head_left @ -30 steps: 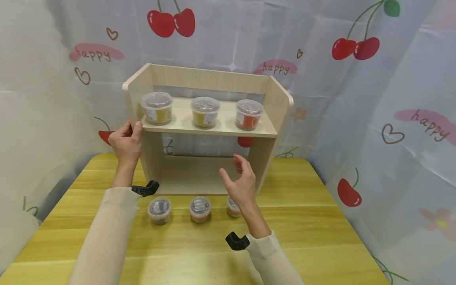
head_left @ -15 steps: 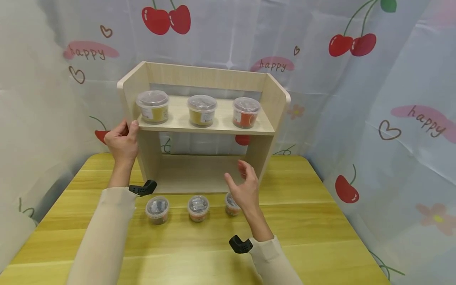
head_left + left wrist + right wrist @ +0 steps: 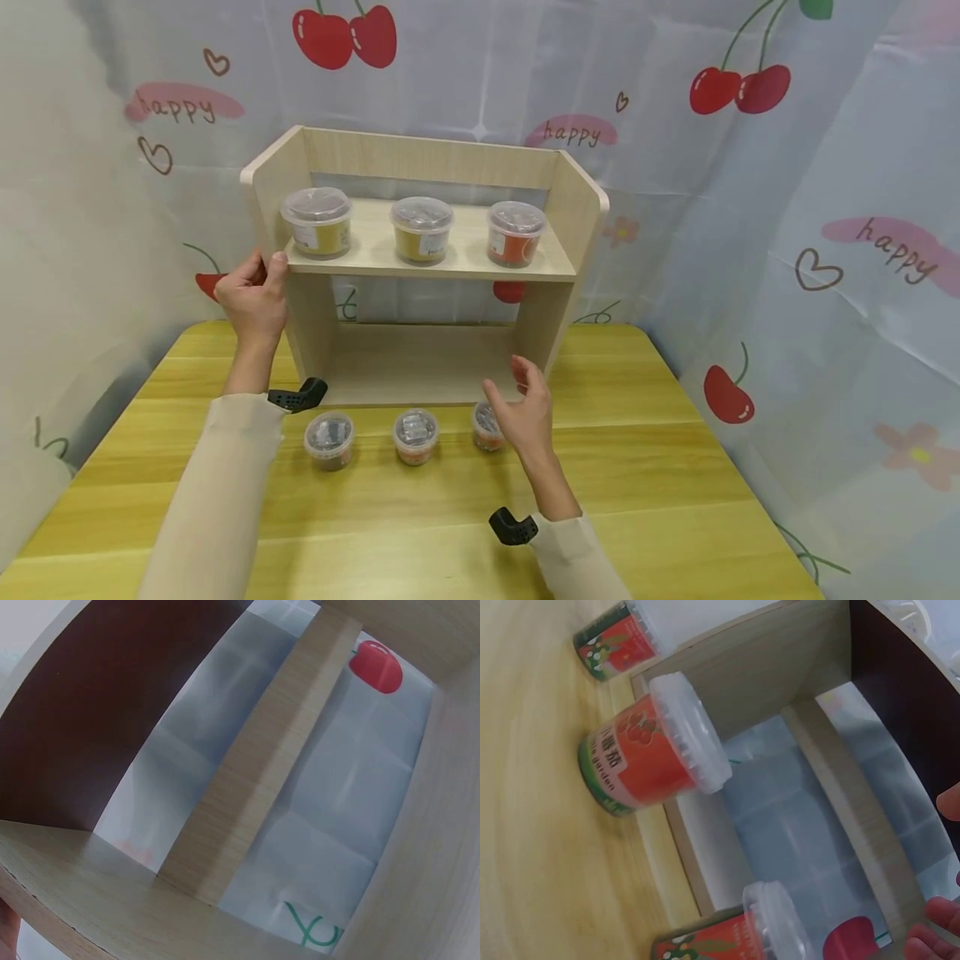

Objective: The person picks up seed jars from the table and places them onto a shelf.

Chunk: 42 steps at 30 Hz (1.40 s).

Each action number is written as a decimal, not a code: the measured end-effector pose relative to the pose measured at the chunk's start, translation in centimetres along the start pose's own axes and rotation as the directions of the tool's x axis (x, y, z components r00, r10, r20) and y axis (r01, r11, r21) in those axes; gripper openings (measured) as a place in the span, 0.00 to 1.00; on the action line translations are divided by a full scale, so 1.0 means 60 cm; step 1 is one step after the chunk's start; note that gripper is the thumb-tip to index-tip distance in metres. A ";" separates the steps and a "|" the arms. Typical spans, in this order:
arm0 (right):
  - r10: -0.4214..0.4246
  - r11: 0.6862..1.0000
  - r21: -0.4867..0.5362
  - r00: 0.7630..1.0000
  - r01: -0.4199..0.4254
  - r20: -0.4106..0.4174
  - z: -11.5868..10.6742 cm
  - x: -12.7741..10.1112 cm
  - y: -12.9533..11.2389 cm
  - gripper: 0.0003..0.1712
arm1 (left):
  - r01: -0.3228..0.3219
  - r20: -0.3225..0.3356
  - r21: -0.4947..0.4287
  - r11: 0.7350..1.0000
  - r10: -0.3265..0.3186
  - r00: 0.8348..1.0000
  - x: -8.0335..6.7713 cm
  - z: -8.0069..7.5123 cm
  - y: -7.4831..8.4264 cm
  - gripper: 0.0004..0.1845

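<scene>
My left hand point(image 3: 255, 296) grips the front edge of the left side panel of a pale wooden two-tier shelf point(image 3: 442, 271). My right hand point(image 3: 528, 412) is held in the air before the lower tier, thumb and fingers apart and nothing between them. Beneath it, partly covered by the hand, is a small clear-lidded tub point(image 3: 486, 423) on the table. Two similar tubs, a middle one point(image 3: 415, 437) and a left one point(image 3: 329, 442), stand in a row with it. In the right wrist view a tub's red and green label point(image 3: 641, 754) shows a tomato picture.
Three larger lidded tubs stand on the upper board: a yellow one at left point(image 3: 318, 223), a yellow one in the middle point(image 3: 422, 232) and a red one at right point(image 3: 515, 235). The wood-grain table point(image 3: 390, 533) meets a cherry-printed curtain point(image 3: 465, 75) behind the shelf.
My right hand has moved down and a little to the right, away from the shelf. My left hand keeps its grip on the side panel. The head view has shifted slightly.
</scene>
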State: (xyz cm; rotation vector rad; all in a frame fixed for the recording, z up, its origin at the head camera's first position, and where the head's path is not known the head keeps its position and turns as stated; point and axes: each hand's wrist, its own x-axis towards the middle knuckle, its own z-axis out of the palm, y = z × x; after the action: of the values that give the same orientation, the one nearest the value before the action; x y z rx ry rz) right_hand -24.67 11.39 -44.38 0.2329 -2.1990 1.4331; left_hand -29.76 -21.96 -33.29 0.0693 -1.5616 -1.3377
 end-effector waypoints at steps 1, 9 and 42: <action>0.004 1.000 -0.008 1.000 -0.004 -0.001 0.000 -0.002 0.003 0.31 | 0.006 0.001 0.000 1.000 -0.006 1.000 -0.001 -0.001 0.001 0.14; 0.058 0.998 -0.040 0.998 -0.057 0.023 -0.003 -0.013 0.027 0.34 | 0.004 0.004 0.002 1.000 -0.004 1.000 -0.005 -0.001 0.015 0.15; 0.196 0.964 -0.207 0.974 -0.169 0.117 0.017 -0.062 0.093 0.58 | -0.018 0.013 -0.008 1.000 0.018 1.000 -0.005 -0.003 0.017 0.16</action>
State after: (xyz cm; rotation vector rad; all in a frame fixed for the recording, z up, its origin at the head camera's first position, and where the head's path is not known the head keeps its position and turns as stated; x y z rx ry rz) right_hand -24.05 12.42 -51.06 0.0615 -2.5115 1.3149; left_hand -28.93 -21.55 -32.74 0.0418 -1.5649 -1.3327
